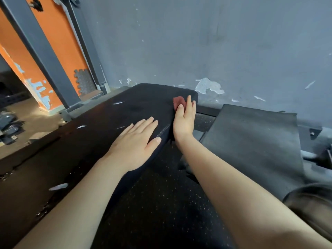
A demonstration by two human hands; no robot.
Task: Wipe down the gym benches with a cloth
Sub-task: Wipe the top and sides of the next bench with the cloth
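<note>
We press the red cloth [178, 101] against the right edge of the bench [100, 123], near its far corner, with our right hand [185, 119], fingers straight, not gripping; our left hand [136, 139] lies flat on top. Unpinched, the cloth could slip off that edge or snag on the tears [118, 102]

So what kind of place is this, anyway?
Most likely a gym, a rather worn one. A black padded bench fills the middle, the floor is speckled rubber, and grey steel uprights, like a rack's, stand at the left. The right hand presses a red cloth to the bench's edge.
</note>
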